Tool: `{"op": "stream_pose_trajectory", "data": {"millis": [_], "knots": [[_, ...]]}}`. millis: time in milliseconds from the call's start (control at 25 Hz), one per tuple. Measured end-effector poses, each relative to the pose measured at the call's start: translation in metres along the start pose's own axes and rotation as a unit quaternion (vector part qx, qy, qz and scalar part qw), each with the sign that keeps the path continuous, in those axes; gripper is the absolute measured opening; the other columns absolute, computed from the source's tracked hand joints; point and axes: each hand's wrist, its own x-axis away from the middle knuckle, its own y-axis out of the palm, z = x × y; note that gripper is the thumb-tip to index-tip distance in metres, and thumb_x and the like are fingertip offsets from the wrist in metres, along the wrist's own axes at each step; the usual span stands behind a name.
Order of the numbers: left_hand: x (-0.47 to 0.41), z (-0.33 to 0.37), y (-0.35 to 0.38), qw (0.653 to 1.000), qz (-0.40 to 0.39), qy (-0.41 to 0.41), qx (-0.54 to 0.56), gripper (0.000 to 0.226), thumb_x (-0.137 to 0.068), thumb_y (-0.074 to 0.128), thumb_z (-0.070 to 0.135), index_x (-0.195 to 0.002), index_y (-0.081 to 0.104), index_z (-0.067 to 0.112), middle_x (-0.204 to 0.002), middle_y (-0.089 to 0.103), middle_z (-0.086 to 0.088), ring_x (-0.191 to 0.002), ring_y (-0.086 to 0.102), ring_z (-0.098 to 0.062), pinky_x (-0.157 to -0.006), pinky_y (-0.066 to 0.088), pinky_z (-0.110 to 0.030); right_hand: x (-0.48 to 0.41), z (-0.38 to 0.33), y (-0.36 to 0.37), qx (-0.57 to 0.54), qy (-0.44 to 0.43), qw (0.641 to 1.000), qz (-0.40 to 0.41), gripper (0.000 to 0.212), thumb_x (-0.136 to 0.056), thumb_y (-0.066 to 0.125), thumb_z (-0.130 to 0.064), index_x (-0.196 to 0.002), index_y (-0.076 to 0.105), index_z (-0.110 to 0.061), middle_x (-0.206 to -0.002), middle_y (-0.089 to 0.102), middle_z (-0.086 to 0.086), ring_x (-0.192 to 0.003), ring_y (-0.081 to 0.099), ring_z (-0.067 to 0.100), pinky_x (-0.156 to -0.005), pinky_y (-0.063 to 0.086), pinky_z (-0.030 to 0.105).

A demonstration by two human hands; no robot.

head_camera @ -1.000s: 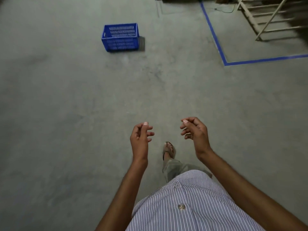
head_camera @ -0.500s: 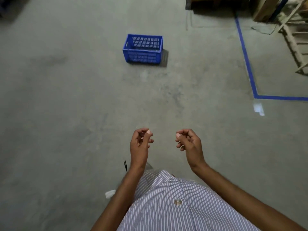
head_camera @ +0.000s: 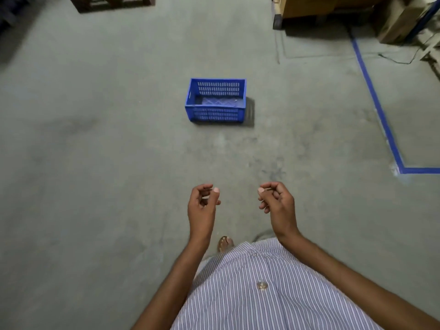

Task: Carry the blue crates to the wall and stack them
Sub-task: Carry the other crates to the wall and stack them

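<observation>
Blue crate (head_camera: 215, 101) upright on the floor (head_camera: 119, 163), long axis crosswise, well beyond our left hand (head_camera: 202, 208) and right hand (head_camera: 277, 203), both loosely curled, empty

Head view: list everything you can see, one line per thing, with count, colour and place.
crate: 1, blue, upright on the floor, centre, ahead of the hands
floor: 1, grey concrete, fills the view
tape line: 1, blue, on the floor at right, turns a corner at the right edge
pallet: 1, dark, top left, partly cut off
boxes: 2, brown, top right
cable: 1, dark, on the floor near the boxes
shirt: 1, white with fine stripes, bottom
foot: 1, in a sandal, below the hands
left hand: 1, loosely curled, holds nothing
right hand: 1, loosely curled, holds nothing
</observation>
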Motion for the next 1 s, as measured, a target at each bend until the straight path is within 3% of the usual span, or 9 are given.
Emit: {"op": "stream_pose_trajectory", "data": {"millis": [200, 360, 520, 640, 760, 880, 1000], "knots": [[-0.143, 0.039, 0.026, 1.0, -0.017, 0.005, 0.016, 0.016, -0.094, 0.072, 0.019, -0.108, 0.064, 0.015, -0.1, 0.07, -0.009, -0.09, 0.069, -0.036, -0.065, 0.051, -0.018, -0.118, -0.051, 0.066, -0.005, -0.029, 1.0, 0.006, 0.015, -0.092, 0.066, -0.013, -0.104, 0.064, -0.004, -0.085, 0.065, 0.013, -0.066, 0.058, 0.016, -0.055, 0.046, 0.016], [-0.269, 0.055, 0.049, 1.0, -0.005, -0.003, 0.008, 0.016, -0.093, 0.073, 0.024, -0.106, 0.065, 0.021, -0.098, 0.071, 0.0, -0.089, 0.071, -0.028, -0.07, 0.053, -0.023, -0.244, -0.073, 0.111, -0.003, -0.017, 1.0, 0.022, 0.008, -0.094, 0.067, -0.01, -0.102, 0.065, -0.007, -0.085, 0.066, 0.021, -0.065, 0.058, 0.018, -0.056, 0.047, 0.017], [-0.4, 0.085, 0.068, 1.0, 0.022, -0.002, -0.011, 0.015, -0.092, 0.074, 0.025, -0.104, 0.065, 0.023, -0.096, 0.071, 0.0, -0.086, 0.07, -0.026, -0.075, 0.054, -0.033, -0.366, -0.109, 0.161, 0.005, -0.004, 1.0, 0.02, 0.022, -0.083, 0.067, -0.028, -0.098, 0.065, -0.013, -0.081, 0.067, 0.01, -0.064, 0.058, 0.018, -0.055, 0.045, 0.016], [-0.493, 0.121, 0.085, 1.0, 0.019, 0.003, -0.021, 0.015, -0.092, 0.073, 0.028, -0.104, 0.065, 0.025, -0.097, 0.07, 0.001, -0.091, 0.069, -0.032, -0.074, 0.054, -0.031, -0.449, -0.144, 0.196, 0.014, 0.004, 1.0, 0.018, 0.019, -0.082, 0.066, -0.029, -0.097, 0.065, -0.017, -0.082, 0.066, 0.008, -0.067, 0.058, 0.017, -0.055, 0.044, 0.014], [-0.587, 0.146, 0.099, 1.0, 0.011, 0.009, -0.022, 0.013, -0.095, 0.07, 0.027, -0.106, 0.064, 0.024, -0.103, 0.07, -0.001, -0.091, 0.069, -0.027, -0.075, 0.053, -0.029, -0.535, -0.17, 0.233, 0.029, 0.01, 0.999, 0.034, 0.018, -0.082, 0.066, -0.033, -0.097, 0.064, -0.022, -0.084, 0.068, 0.007, -0.065, 0.06, 0.016, -0.058, 0.044, 0.016], [-0.69, 0.134, 0.114, 0.999, -0.005, 0.003, -0.04, 0.011, -0.095, 0.068, 0.025, -0.106, 0.064, 0.024, -0.101, 0.07, 0.003, -0.091, 0.067, -0.025, -0.08, 0.053, -0.031, -0.625, -0.166, 0.268, 0.055, 0.022, 0.996, 0.066, 0.018, -0.083, 0.067, -0.034, -0.097, 0.065, -0.024, -0.088, 0.07, 0.011, -0.069, 0.061, 0.014, -0.059, 0.045, 0.016], [-0.789, 0.103, 0.124, 0.996, -0.025, -0.007, -0.088, 0.013, -0.096, 0.067, 0.023, -0.107, 0.064, 0.024, -0.099, 0.069, 0.007, -0.087, 0.063, -0.009, -0.078, 0.049, -0.024, -0.708, -0.136, 0.299, 0.11, 0.039, 0.987, 0.109, 0.026, -0.081, 0.067, -0.038, -0.103, 0.065, -0.024, -0.086, 0.069, -0.001, -0.07, 0.062, 0.009, -0.067, 0.049, 0.027]]}}
